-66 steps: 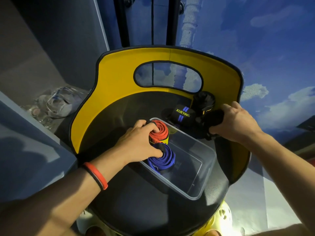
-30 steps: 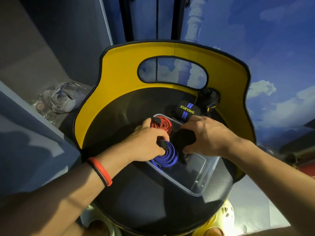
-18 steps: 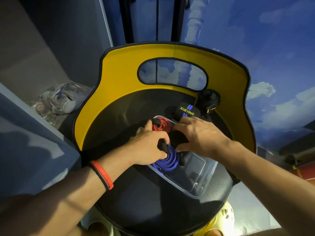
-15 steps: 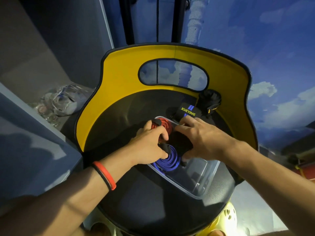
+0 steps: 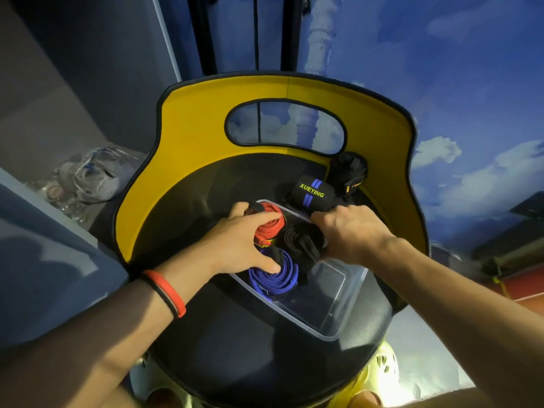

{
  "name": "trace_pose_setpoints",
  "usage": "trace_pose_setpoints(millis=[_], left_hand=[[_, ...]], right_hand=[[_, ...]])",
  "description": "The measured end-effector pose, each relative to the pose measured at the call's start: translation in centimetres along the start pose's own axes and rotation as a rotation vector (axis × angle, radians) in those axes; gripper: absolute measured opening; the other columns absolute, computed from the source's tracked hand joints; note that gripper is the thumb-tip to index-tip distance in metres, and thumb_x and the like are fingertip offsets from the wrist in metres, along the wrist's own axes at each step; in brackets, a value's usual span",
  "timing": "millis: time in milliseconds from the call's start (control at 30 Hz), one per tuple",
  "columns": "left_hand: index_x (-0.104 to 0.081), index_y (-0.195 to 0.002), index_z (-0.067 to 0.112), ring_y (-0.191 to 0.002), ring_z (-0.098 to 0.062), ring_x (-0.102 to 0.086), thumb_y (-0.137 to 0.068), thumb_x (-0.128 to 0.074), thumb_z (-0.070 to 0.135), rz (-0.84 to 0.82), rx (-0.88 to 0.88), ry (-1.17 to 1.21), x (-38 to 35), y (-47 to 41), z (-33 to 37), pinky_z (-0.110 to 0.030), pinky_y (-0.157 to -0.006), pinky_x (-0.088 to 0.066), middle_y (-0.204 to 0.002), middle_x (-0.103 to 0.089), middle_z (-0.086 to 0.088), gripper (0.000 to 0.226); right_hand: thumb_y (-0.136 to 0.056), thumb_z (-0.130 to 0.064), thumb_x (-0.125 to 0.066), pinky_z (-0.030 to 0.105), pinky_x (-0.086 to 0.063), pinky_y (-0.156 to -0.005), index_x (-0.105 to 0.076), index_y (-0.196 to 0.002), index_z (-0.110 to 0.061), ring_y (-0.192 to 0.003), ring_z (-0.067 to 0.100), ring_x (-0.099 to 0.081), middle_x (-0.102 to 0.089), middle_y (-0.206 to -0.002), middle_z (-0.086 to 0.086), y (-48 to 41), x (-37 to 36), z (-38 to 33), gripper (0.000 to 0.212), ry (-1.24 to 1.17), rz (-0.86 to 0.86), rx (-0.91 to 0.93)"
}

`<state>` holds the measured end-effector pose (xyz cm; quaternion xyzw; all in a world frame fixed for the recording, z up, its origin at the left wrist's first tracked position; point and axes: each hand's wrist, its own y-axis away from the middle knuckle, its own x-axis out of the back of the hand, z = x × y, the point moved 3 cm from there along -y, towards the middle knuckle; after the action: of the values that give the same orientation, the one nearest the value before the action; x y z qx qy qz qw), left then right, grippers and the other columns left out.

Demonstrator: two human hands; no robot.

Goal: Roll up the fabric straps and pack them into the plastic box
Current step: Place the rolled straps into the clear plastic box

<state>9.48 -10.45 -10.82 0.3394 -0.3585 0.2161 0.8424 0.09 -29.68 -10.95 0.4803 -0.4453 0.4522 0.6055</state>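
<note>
A clear plastic box (image 5: 329, 322) sits on the black seat of a chair. Three rolled straps fill its far end: a red roll (image 5: 269, 228), a blue roll (image 5: 276, 278) and a black roll (image 5: 300, 238). My left hand (image 5: 235, 245) lies spread over the red and blue rolls, thumb on the blue one. My right hand (image 5: 351, 234) grips the black roll from the right and presses it down beside the red one. Behind the box lie a black rolled wrap marked XUEYING (image 5: 312, 194) and another black roll (image 5: 347, 170).
The chair has a yellow backrest (image 5: 191, 148) with an oval cut-out, curving round the back and sides. A crumpled plastic bag (image 5: 91, 178) lies on the floor at the left. The near half of the box holds nothing.
My right hand carried the black roll from behind the box into it, setting it beside the red and blue rolls. My left hand stayed pressed on those two rolls.
</note>
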Motion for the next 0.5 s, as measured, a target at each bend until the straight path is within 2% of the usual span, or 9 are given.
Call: trace_pose_setpoints(millis=[167,233,300,433,500], left_hand=[[-0.031,-0.153,0.052,-0.141,-0.027,-0.039,-0.068,-0.089,0.055,0.043,-0.024,-0.063,-0.5,0.4,0.0,-0.045,-0.113,-0.043,-0.158,-0.021,0.006,0.104],[-0.026,-0.153,0.055,-0.143,-0.030,-0.035,-0.071,-0.086,0.057,0.038,-0.032,-0.083,-0.6,0.5,-0.1,-0.047,-0.115,-0.041,-0.161,-0.017,0.005,0.103],[-0.018,-0.152,0.061,-0.149,-0.034,-0.025,-0.076,-0.083,0.057,0.011,-0.033,-0.093,-0.8,0.6,-0.1,-0.053,-0.118,-0.035,-0.166,-0.007,0.005,0.100],[-0.012,-0.145,0.074,-0.155,-0.040,0.006,-0.090,-0.068,0.058,-0.108,-0.057,-0.136,-1.7,0.6,0.1,-0.066,-0.120,-0.022,-0.166,0.030,0.009,0.080],[-0.015,-0.144,0.075,-0.155,-0.040,0.014,-0.093,-0.064,0.059,-0.135,-0.054,-0.125,-1.7,0.6,0.0,-0.068,-0.121,-0.017,-0.166,0.031,0.007,0.073]], right_hand=[[-0.086,-0.048,-0.070,0.031,-0.042,-0.068,-0.067,-0.108,-0.022,-0.087,0.029,-0.068,-0.070,-0.096,0.003,-1.0,0.6,-0.6,0.034,0.081,0.024,-0.065],[-0.086,-0.047,-0.070,0.031,-0.043,-0.068,-0.068,-0.106,-0.022,-0.086,0.029,-0.068,-0.071,-0.096,0.003,-1.2,0.6,-0.8,0.032,0.082,0.032,-0.077],[-0.085,-0.050,-0.070,0.031,-0.042,-0.068,-0.067,-0.105,-0.023,-0.082,0.029,-0.066,-0.070,-0.094,0.003,-1.1,0.5,-0.7,0.034,0.063,0.027,-0.088],[-0.086,-0.053,-0.067,0.032,-0.041,-0.066,-0.064,-0.107,-0.024,-0.086,0.029,-0.067,-0.070,-0.095,0.002,-0.7,0.2,-0.4,0.035,0.057,0.068,-0.075],[-0.086,-0.054,-0.067,0.032,-0.042,-0.067,-0.061,-0.108,-0.025,-0.084,0.029,-0.065,-0.068,-0.096,0.001,-0.7,0.0,-0.2,0.037,0.018,0.018,-0.073]])
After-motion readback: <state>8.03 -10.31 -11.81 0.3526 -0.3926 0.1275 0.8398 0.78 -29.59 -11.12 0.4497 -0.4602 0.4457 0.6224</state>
